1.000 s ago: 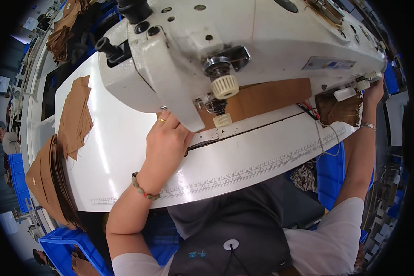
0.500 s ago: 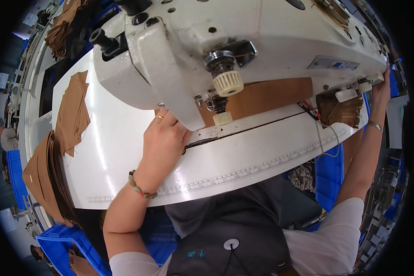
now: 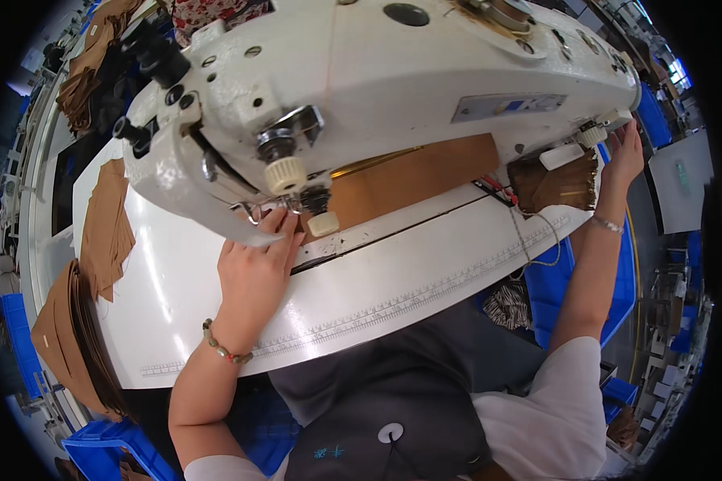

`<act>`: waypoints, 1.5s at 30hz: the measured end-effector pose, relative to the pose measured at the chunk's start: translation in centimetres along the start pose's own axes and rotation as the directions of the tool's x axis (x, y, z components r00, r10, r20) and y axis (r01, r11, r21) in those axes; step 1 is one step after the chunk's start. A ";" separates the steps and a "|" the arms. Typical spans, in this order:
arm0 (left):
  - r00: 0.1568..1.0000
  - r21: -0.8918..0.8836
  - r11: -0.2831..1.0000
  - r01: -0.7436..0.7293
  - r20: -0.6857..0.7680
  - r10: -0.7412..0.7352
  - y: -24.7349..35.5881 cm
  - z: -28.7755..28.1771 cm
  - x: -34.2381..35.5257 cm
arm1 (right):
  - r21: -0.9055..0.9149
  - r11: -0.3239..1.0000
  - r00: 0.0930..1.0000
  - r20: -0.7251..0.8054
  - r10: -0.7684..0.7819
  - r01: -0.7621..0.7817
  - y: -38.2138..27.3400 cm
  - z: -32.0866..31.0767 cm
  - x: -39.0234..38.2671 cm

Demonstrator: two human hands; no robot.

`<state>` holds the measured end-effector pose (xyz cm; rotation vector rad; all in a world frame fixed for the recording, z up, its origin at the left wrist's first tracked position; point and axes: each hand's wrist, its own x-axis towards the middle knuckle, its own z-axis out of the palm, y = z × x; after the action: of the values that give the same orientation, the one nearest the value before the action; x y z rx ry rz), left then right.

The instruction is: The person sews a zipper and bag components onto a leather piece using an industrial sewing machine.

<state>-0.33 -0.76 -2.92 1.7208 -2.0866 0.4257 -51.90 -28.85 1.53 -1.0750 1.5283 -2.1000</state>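
Note:
A white sewing machine [image 3: 385, 72] stands over its white work table [image 3: 160, 329]. A brown fabric strip [image 3: 409, 180] lies under the machine's arm. My left hand [image 3: 253, 280] is at the needle end, its fingers spread forward beside the presser area, fingertips on or near the strip and partly hidden by metal parts. At the machine's far right end, my right hand [image 3: 622, 160] has its fingers stretched upward against the side, near a small cream knob [image 3: 592, 136]. A dark brown scrap piece [image 3: 552, 184] hangs below that knob.
Brown cut pieces [image 3: 104, 232] lie on the table's left, with a thicker stack [image 3: 60, 329] over the left edge. Blue bins [image 3: 120, 437] stand below on both sides. A looped cord [image 3: 537, 248] hangs over the front edge. Another person [image 3: 4, 272] is at the far left.
My left hand's fingers have reached farther in toward the needle and are less bent. The view has shifted, so the machine and right hand appear farther left, with more of the machine's top visible.

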 end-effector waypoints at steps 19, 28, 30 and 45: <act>0.968 -0.167 0.975 -0.150 0.175 0.179 5.0 -1.1 0.9 | -0.210 0.554 0.424 0.858 -0.291 0.805 -6.4 -4.8 -21.0; 0.953 -0.295 0.912 -0.285 0.014 0.303 1.0 -2.2 -1.8 | 0.282 0.601 0.032 0.889 -0.457 0.748 -8.9 5.2 -25.4; 0.954 -0.304 0.910 -0.283 0.008 0.300 1.0 -2.1 -1.7 | 0.400 0.582 -0.106 0.875 -0.473 0.708 -8.6 9.0 -28.6; 0.973 -0.152 0.986 0.062 0.229 -0.026 0.8 -1.9 -1.5 | 0.422 0.305 -0.131 0.741 -0.659 0.854 -13.7 7.5 -20.2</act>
<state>-0.63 1.55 -1.95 1.7880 -2.1657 0.0476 -30.82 -15.73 7.43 -3.1167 0.4259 -1.1458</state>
